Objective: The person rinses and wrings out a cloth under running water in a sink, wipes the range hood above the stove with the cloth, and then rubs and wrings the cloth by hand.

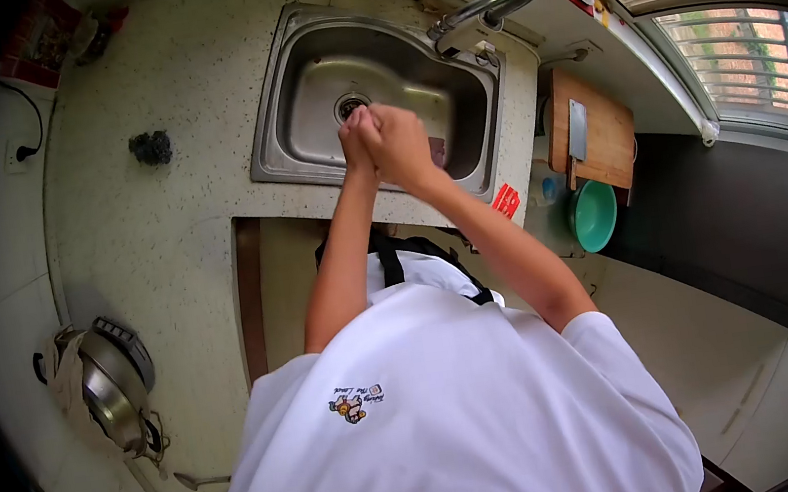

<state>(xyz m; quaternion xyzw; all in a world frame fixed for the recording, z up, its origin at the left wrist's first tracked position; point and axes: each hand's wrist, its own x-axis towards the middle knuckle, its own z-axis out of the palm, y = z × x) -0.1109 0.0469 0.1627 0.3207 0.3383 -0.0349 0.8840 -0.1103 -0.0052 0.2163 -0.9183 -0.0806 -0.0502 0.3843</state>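
Observation:
Over the near side of the steel sink (269, 153), my left hand (356, 143) and my right hand (399, 144) press together. Both have their fingers curled closed. Whatever lies between them, if anything, is hidden. Just beyond the knuckles is the drain (352, 105). A pinkish-brown object (437, 152), too unclear to name, rests in the sink to the right of my right hand. The curved faucet (501, 1) stands behind the sink, off to the right, and I cannot make out running water.
On the right, a cleaver (577, 130) lies on a wooden cutting board (610, 133), with a green bowl (594, 217) nearer me. A red plastic item (506, 200) sits by the sink's corner. Leftward are a dark clump (150, 149) and a metal pot (113, 392).

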